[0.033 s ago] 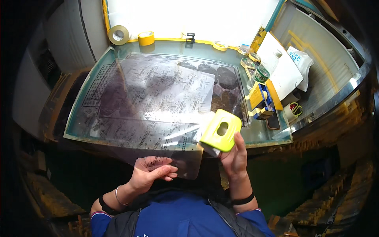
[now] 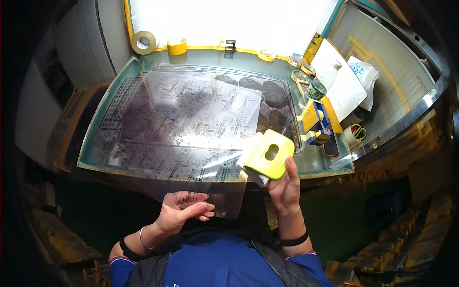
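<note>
A large see-through film sheet [image 2: 191, 124] with dark circuit patterns lies over the glass tabletop, its near end hanging past the front edge. My left hand [image 2: 186, 208] is closed on that near end, thumb on top and fingers showing through the film. In my right hand [image 2: 286, 189] is a yellow-green hole punch [image 2: 271, 154] with an oval opening in its top. The punch sits at the film's right edge; whether the film is inside its slot, I cannot tell. Beneath the sheet lies another film with large dark ovals [image 2: 276, 93].
Tape rolls, one yellow [image 2: 177, 46] and one beige [image 2: 144, 42], stand along the back edge by a black binder clip [image 2: 230, 46]. On the right are a blue tape dispenser [image 2: 319, 137], a clear bottle [image 2: 330, 74] and a cup with scissors [image 2: 355, 134].
The hole punch has shifted slightly right and up with my right hand. The film's near corner has moved a little to the right. My left hand looks almost unmoved.
</note>
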Demonstrator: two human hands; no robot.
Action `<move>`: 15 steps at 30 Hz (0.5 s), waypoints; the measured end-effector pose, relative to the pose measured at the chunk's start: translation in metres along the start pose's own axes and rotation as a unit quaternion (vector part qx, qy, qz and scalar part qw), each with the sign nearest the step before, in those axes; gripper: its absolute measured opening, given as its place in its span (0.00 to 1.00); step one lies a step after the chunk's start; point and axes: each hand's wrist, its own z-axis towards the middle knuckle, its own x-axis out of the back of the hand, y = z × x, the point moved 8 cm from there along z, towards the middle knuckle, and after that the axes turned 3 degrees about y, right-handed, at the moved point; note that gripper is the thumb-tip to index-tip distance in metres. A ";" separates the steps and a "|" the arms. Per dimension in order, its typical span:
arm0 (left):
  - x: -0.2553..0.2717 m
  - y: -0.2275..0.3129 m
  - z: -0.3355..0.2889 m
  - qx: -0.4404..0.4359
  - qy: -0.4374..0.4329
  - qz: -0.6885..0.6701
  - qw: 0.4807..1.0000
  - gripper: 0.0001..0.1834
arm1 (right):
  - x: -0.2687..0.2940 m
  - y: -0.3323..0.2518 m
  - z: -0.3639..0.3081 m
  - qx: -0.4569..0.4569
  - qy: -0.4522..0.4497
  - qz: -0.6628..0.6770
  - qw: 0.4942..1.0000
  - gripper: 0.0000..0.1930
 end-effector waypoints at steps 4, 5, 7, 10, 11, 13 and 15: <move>0.004 -0.008 -0.005 0.003 -0.021 0.014 1.000 0.12 | -0.002 -0.007 0.010 0.018 0.009 0.015 1.000 0.26; 0.005 -0.008 -0.006 -0.003 -0.023 0.012 1.000 0.11 | -0.004 -0.008 0.011 0.024 0.011 0.021 0.999 0.26; 0.005 -0.007 -0.006 -0.002 -0.025 0.012 1.000 0.11 | -0.002 -0.007 0.012 0.023 0.009 0.014 1.000 0.26; 0.004 -0.007 -0.005 -0.003 -0.026 0.010 1.000 0.11 | -0.006 -0.007 0.012 0.024 0.016 0.007 1.000 0.26; 0.004 -0.007 -0.005 -0.004 -0.027 0.009 1.000 0.11 | -0.006 -0.007 0.011 0.025 0.025 0.005 0.999 0.26; 0.003 -0.007 -0.005 -0.003 -0.029 0.012 1.000 0.11 | -0.005 -0.007 0.011 0.024 0.015 0.001 1.000 0.26; 0.002 -0.006 -0.005 -0.003 -0.030 0.014 0.999 0.11 | -0.005 -0.006 0.011 0.023 0.004 -0.003 1.000 0.26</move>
